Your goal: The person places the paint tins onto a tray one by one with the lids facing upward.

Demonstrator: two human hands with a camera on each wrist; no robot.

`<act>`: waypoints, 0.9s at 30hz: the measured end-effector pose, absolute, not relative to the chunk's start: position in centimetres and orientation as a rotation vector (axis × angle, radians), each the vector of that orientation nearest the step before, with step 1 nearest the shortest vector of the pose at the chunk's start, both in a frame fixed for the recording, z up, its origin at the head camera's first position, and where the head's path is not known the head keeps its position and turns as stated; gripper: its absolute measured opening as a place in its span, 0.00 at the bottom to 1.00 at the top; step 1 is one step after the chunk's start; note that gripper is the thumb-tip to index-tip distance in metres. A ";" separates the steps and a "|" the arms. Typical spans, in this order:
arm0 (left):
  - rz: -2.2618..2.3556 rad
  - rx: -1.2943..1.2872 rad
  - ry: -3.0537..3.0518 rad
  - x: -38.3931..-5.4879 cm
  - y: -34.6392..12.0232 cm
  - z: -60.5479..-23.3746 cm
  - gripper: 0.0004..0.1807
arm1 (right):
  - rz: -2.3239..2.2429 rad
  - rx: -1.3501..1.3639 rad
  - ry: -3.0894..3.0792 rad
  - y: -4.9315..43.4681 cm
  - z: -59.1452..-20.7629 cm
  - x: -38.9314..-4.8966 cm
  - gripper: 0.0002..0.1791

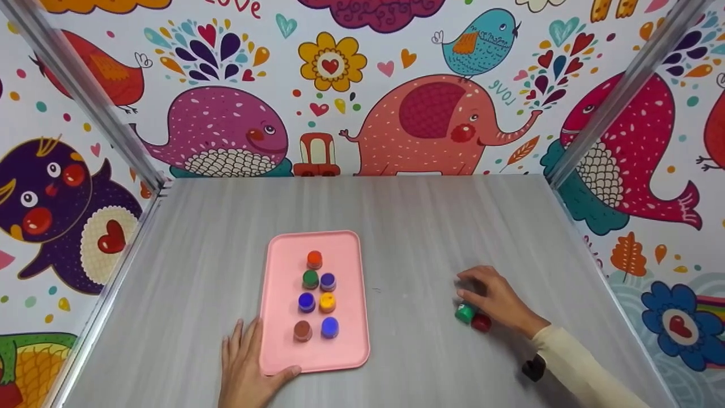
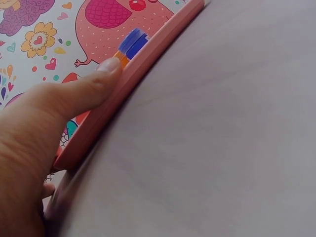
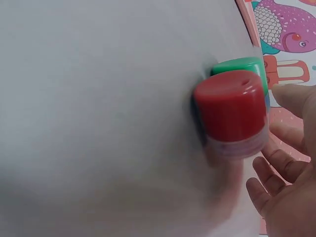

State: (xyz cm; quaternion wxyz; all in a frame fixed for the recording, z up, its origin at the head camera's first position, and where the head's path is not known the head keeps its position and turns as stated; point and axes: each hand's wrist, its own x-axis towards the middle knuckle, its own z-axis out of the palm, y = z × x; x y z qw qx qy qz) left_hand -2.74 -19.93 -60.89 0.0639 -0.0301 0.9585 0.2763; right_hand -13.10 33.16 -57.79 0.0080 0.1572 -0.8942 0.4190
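My left hand [image 1: 249,362] holds the near left corner of a pink tray [image 1: 283,357]. In the left wrist view its thumb lies against the tray's rim [image 2: 106,101]. Several small paint pots stand on the tray: an orange-red one [image 1: 314,259], a dark green one [image 1: 310,279], a yellow one [image 1: 327,301], a brown one [image 1: 302,330] and some blue ones. On the table to the right are a green paint pot [image 1: 465,313] and a red paint pot [image 3: 232,106]. Over them hovers my right hand [image 1: 495,297], fingers loosely bent and apart, gripping nothing visible.
The grey table [image 1: 408,226] reaches back to a wall with cartoon animals [image 1: 430,130]. Metal posts [image 1: 612,107] rise at the table's far corners. A dark band [image 1: 533,368] sits at the right wrist.
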 end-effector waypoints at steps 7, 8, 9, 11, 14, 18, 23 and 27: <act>0.844 -0.093 2.893 -2.7 -20.0 -60.8 0.79 | 1.296 0.436 -2.795 33.9 -57.9 -11.4 0.16; 0.844 -0.095 2.891 -2.7 -20.0 -60.8 0.79 | 1.289 0.433 -2.795 33.9 -57.9 -11.2 0.16; 0.840 -0.096 2.891 -2.7 -20.0 -60.8 0.79 | 1.282 0.430 -2.796 34.0 -57.9 -11.1 0.16; 0.835 -0.098 2.892 -2.7 -19.9 -60.8 0.79 | 1.290 0.420 -2.800 34.1 -58.0 -10.7 0.15; 0.825 -0.103 2.889 -2.7 -19.8 -60.8 0.79 | 1.314 0.394 -2.812 34.1 -58.1 -10.2 0.15; 0.825 -0.114 2.878 -2.7 -19.8 -60.8 0.79 | 1.349 0.365 -2.812 34.1 -58.2 -9.8 0.15; 0.829 -0.106 2.897 -2.6 -19.8 -60.9 0.79 | 1.310 0.448 -2.772 33.9 -58.5 -9.7 0.16; 0.830 -0.085 2.924 -2.6 -19.9 -61.0 0.78 | 1.273 0.536 -2.736 33.7 -58.6 -9.4 0.16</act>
